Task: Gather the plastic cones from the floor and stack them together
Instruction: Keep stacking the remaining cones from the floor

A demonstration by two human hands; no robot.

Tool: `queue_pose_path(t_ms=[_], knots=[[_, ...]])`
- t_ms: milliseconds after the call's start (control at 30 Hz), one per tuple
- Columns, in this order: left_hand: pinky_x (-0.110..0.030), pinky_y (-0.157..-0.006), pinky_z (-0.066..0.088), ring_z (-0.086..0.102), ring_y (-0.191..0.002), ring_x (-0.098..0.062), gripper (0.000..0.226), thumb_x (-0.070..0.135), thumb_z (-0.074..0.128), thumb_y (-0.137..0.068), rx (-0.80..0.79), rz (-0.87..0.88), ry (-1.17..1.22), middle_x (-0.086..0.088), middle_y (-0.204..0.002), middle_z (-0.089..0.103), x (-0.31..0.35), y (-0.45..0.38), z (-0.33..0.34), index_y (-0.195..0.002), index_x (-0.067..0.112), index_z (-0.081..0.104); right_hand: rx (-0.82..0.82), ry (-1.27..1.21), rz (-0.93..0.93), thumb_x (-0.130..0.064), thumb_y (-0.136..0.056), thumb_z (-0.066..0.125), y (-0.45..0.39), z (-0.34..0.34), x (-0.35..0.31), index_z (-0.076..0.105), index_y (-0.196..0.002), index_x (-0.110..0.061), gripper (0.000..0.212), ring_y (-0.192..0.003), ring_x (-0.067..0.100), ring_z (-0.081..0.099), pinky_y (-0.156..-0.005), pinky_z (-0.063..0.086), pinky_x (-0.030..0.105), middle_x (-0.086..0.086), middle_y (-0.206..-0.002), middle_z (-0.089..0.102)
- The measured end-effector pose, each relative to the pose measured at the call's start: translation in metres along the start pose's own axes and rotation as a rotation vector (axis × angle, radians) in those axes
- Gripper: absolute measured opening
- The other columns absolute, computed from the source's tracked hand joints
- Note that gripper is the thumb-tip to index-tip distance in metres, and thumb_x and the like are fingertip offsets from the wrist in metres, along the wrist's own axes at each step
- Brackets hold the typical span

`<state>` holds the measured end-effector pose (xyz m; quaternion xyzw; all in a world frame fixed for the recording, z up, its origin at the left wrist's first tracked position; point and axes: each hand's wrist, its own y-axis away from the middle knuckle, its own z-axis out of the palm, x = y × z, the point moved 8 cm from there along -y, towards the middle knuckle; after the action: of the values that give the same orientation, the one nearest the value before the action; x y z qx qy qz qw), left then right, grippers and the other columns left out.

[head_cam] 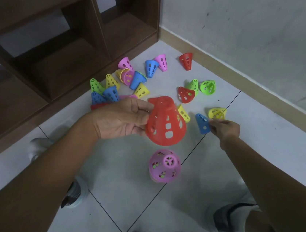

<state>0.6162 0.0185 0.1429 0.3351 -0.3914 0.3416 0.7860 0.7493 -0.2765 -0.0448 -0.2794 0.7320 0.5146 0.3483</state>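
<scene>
On the tiled floor [238,153] by a dark wooden shelf [50,57] and a grey wall [242,19], many perforated plastic cones lie scattered. Against the shelf's base sits a crowded cluster [114,86] of green, yellow, blue and pink cones, some tipped over, some nested. Farther right lie a blue cone [151,68] touching a pink one [162,62], and a lone red cone [186,61] near the skirting. Nearer, a red cone [185,94], a green cone [193,86] and a second green one [207,87] on its side huddle together. A pink-topped stack [164,165] stands upright on the floor below the hands.

Left hand [119,119] holds a large red cone [165,121] in the air, narrow end up, fingers curled round its top and thumb near its rim; this cone partly hides a yellow cone [184,113] behind it. Right hand [226,127] pinches the rim of a small blue cone [202,123] with fingertips close together; it stands upright at floor level, whether lifted I cannot tell. Just beyond lies a yellow cone on its side [217,113].
</scene>
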Motion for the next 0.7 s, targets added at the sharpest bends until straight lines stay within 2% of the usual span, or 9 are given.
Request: queue_pose_path(t_ms=[100,167,233,300,400,467,567,667,700], knots=[[-0.023,-0.068,0.061,0.074,-0.082,-0.010,0.032,0.026,0.085,-0.067,-0.004,-0.063,-0.047,0.001,-0.092,0.077,-0.005,-0.001,0.011,-0.098,0.022,0.082,-0.031,-0.002,0.002,0.001,-0.075,0.081,0.009,-0.002,-0.011,0.070,-0.079,-0.003,0.012,-0.079,0.027,0.070,-0.077,0.060,0.033,0.024,-0.100,0.073],[-0.024,-0.066,0.061,0.074,-0.083,-0.014,0.029,0.020,0.079,-0.069,0.006,-0.122,-0.103,-0.002,-0.094,0.076,-0.012,-0.001,0.013,-0.098,0.023,0.081,-0.129,-0.020,0.000,0.002,-0.080,0.076,0.021,0.003,-0.024,0.069,-0.093,0.005,0.015,-0.078,0.028,0.072,-0.071,0.061,0.029,0.026,-0.103,0.072],[-0.027,-0.066,0.061,0.073,-0.086,-0.019,0.027,0.011,0.076,-0.074,0.032,-0.176,-0.154,-0.006,-0.097,0.075,-0.022,0.001,0.011,-0.099,0.021,0.080,-0.284,-0.091,0.001,0.001,-0.086,0.070,0.038,0.013,-0.040,0.062,-0.112,0.009,0.029,-0.076,0.026,0.073,-0.066,0.060,0.026,0.023,-0.103,0.072],[-0.027,-0.066,0.061,0.071,-0.086,-0.023,0.029,0.003,0.071,-0.079,0.064,-0.219,-0.179,-0.010,-0.100,0.074,-0.031,0.004,0.005,-0.104,0.016,0.077,-0.452,-0.166,0.010,0.000,-0.089,0.066,0.060,0.023,-0.060,0.058,-0.120,0.003,0.032,-0.076,0.024,0.074,-0.070,0.060,0.028,0.019,-0.101,0.071],[-0.026,-0.066,0.060,0.069,-0.086,-0.026,0.037,0.001,0.070,-0.079,0.094,-0.268,-0.239,-0.013,-0.103,0.072,-0.042,0.008,0.000,-0.116,0.009,0.068,-0.684,-0.186,-0.010,0.000,-0.094,0.058,0.098,0.038,-0.094,0.058,-0.118,-0.009,0.025,-0.078,0.021,0.074,-0.072,0.059,0.027,0.010,-0.097,0.072],[-0.026,-0.066,0.060,0.069,-0.082,-0.026,0.038,0.003,0.072,-0.079,0.100,-0.292,-0.287,-0.014,-0.101,0.071,-0.049,0.010,-0.003,-0.117,0.007,0.066,-0.822,-0.164,-0.045,0.000,-0.093,0.056,0.127,0.046,-0.116,0.061,-0.117,-0.011,0.026,-0.078,0.019,0.071,-0.072,0.059,0.026,0.008,-0.096,0.071],[-0.028,-0.070,0.060,0.069,-0.084,-0.028,0.035,0.006,0.075,-0.078,0.128,-0.306,-0.332,-0.016,-0.100,0.071,-0.058,0.013,-0.007,-0.112,0.006,0.068,-1.014,-0.100,-0.090,-0.005,-0.084,0.063,0.166,0.056,-0.136,0.064,-0.118,-0.008,0.035,-0.078,0.019,0.071,-0.075,0.059,0.028,0.012,-0.102,0.070],[-0.030,-0.077,0.061,0.071,-0.083,-0.024,0.032,0.008,0.077,-0.077,0.199,-0.287,-0.383,-0.019,-0.100,0.072,-0.061,0.014,-0.015,-0.107,0.002,0.070,-1.188,0.038,-0.119,-0.013,-0.074,0.079,0.197,0.064,-0.140,0.062,-0.128,0.000,0.057,-0.087,0.021,0.073,-0.088,0.059,0.035,0.017,-0.109,0.070],[-0.032,-0.080,0.060,0.071,-0.084,-0.023,0.032,0.009,0.078,-0.077,0.213,-0.283,-0.416,-0.023,-0.102,0.071,-0.061,0.014,-0.018,-0.107,0.000,0.071,-1.242,0.092,-0.124,-0.015,-0.074,0.080,0.206,0.066,-0.138,0.064,-0.127,-0.002,0.058,-0.090,0.021,0.073,-0.093,0.056,0.038,0.018,-0.109,0.070]])
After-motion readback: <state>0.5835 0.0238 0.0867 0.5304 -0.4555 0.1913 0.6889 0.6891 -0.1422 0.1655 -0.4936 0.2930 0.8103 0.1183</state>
